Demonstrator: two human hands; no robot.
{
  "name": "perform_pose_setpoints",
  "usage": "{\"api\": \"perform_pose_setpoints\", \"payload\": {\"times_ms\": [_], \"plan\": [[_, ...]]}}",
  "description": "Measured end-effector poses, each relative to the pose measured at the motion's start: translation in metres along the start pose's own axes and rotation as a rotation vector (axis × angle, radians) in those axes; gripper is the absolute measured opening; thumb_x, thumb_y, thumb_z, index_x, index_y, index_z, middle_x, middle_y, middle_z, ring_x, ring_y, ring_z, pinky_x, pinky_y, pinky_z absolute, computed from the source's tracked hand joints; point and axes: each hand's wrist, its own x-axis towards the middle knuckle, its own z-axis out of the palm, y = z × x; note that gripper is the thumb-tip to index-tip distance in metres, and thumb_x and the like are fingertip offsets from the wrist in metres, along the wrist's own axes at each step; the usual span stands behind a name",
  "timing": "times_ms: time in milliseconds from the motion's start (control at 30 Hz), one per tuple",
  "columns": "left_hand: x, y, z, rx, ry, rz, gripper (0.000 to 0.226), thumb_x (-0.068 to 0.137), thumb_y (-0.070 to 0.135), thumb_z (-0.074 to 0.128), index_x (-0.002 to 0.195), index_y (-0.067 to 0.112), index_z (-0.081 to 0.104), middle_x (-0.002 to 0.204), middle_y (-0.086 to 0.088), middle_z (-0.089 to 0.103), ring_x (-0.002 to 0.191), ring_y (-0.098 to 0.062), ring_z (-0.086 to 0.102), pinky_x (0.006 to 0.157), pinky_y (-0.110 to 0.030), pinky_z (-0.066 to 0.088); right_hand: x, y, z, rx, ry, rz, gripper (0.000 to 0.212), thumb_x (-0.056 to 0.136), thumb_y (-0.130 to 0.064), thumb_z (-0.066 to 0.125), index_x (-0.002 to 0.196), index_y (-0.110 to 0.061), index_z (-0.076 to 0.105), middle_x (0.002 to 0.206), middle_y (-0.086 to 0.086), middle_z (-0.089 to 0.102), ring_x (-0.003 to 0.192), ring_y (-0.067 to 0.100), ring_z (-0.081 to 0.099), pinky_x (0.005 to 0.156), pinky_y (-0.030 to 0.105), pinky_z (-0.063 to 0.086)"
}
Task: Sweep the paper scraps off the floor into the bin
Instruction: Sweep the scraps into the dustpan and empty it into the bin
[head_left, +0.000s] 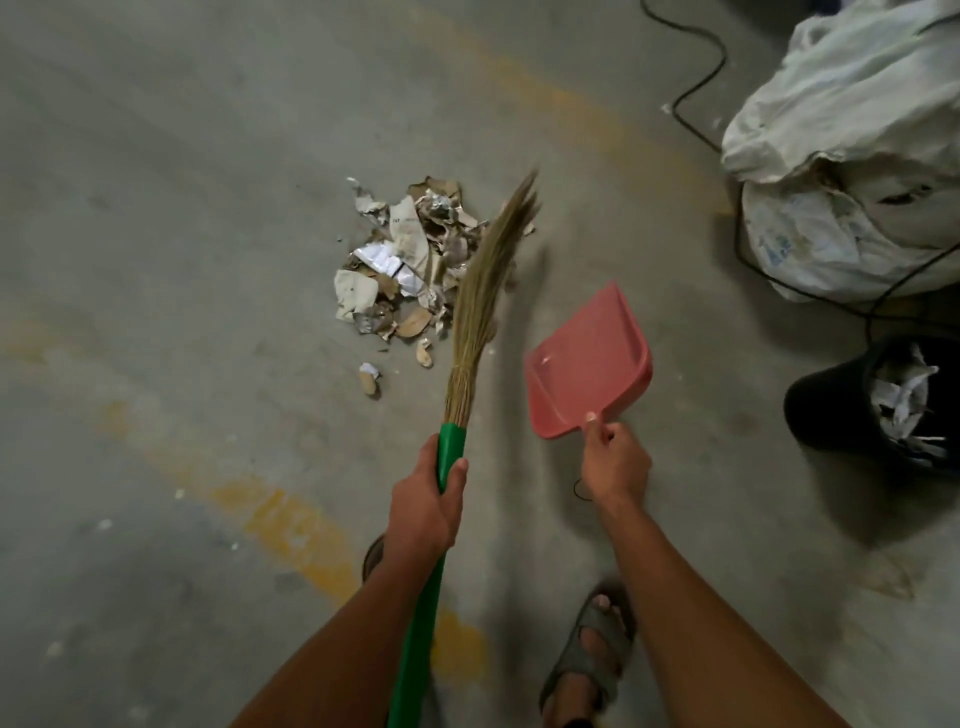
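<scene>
A pile of torn paper scraps (400, 265) lies on the concrete floor ahead of me, with a few loose pieces (370, 378) nearer. My left hand (423, 512) grips the green handle of a straw broom (480, 301), whose bristles reach over the right side of the pile. My right hand (613, 460) holds the handle of a pink dustpan (587, 364), lifted above the floor to the right of the broom. A black bin (831, 410) with paper inside stands at the right edge.
A large white sack (841, 156) sits at the upper right with black cables (701, 78) running around it. Yellow paint marks (280, 514) streak the floor. My sandalled feet (592, 649) are at the bottom.
</scene>
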Motion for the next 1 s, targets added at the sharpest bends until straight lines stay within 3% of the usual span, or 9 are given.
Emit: {"api": "perform_pose_setpoints", "payload": {"times_ms": [133,267,400,467,533,600,733,833,1000], "plan": [[-0.015,-0.006,-0.007,-0.167,0.107,-0.095,0.058,0.107,0.049,0.055,0.16,0.036,0.038,0.08,-0.006,0.071,0.054,-0.02,0.07,0.047,-0.032,0.06,-0.003,0.0,0.006,-0.011,-0.112,0.008,0.05,0.105,-0.05,0.051,0.091,-0.006,0.071,0.089,0.014,0.073,0.093,0.037,0.067,0.073,0.034,0.037],[-0.024,-0.016,-0.001,-0.249,0.255,-0.211,0.052,0.109,0.048,0.051,0.158,0.033,0.041,0.083,-0.008,0.07,0.054,-0.022,0.071,0.048,-0.033,0.059,0.0,0.002,0.011,0.054,-0.196,0.01,0.049,0.102,-0.056,0.051,0.093,-0.012,0.07,0.087,-0.004,0.077,0.076,0.03,0.07,0.075,0.039,0.053],[-0.023,-0.033,0.019,-0.239,0.361,-0.422,0.054,0.106,0.06,0.039,0.149,0.029,0.043,0.092,-0.016,0.073,0.069,-0.035,0.073,0.071,-0.048,0.064,0.009,0.004,0.012,0.065,-0.3,0.036,0.044,0.106,-0.052,0.047,0.101,-0.01,0.062,0.09,-0.005,0.079,0.044,0.018,0.057,0.048,0.028,0.043],[-0.023,-0.041,0.03,-0.239,0.329,-0.549,0.06,0.108,0.056,0.038,0.154,0.018,0.04,0.111,-0.024,0.071,0.088,-0.043,0.072,0.083,-0.043,0.06,0.018,0.009,0.012,0.042,-0.329,0.02,0.044,0.107,-0.049,0.045,0.104,-0.009,0.063,0.09,-0.003,0.08,0.042,0.017,0.056,0.044,0.026,0.04],[-0.026,-0.042,0.041,-0.259,0.223,-0.663,0.053,0.113,0.043,0.041,0.15,0.007,0.044,0.12,-0.027,0.068,0.089,-0.039,0.071,0.07,-0.032,0.05,0.027,0.015,0.013,-0.008,-0.345,0.01,0.045,0.108,-0.048,0.043,0.105,-0.01,0.064,0.085,-0.005,0.079,0.041,0.016,0.057,0.042,0.024,0.038],[-0.026,-0.04,0.056,-0.33,0.133,-0.717,0.045,0.113,0.04,0.043,0.139,0.004,0.051,0.112,-0.025,0.068,0.067,-0.028,0.069,0.051,-0.028,0.046,0.036,0.024,0.016,-0.041,-0.351,0.005,0.047,0.107,-0.05,0.042,0.105,-0.011,0.066,0.079,-0.006,0.079,0.044,0.016,0.058,0.046,0.025,0.04],[-0.011,-0.023,0.083,-0.48,0.065,-0.647,0.038,0.109,0.041,0.05,0.124,0.007,0.056,0.105,-0.022,0.067,0.061,-0.03,0.072,0.056,-0.04,0.064,0.053,0.044,0.024,-0.098,-0.352,0.003,0.053,0.104,-0.054,0.041,0.105,-0.01,0.069,0.069,-0.01,0.077,0.06,0.023,0.064,0.058,0.035,0.047],[0.003,0.0,0.088,-0.565,0.035,-0.584,0.032,0.109,0.039,0.053,0.117,0.008,0.058,0.104,-0.022,0.067,0.053,-0.025,0.066,0.047,-0.033,0.057,0.056,0.054,0.026,-0.119,-0.36,0.0,0.062,0.095,-0.063,0.037,0.101,-0.011,0.07,0.067,-0.014,0.075,0.073,0.028,0.066,0.072,0.048,0.055],[0.019,0.023,0.089,-0.635,0.063,-0.437,0.03,0.11,0.039,0.051,0.126,0.015,0.059,0.095,-0.022,0.068,0.05,-0.02,0.062,0.044,-0.025,0.05,0.059,0.06,0.028,-0.095,-0.37,0.019,0.05,0.104,-0.055,0.042,0.104,-0.011,0.067,0.073,-0.007,0.076,0.064,0.025,0.063,0.063,0.038,0.047]]}}
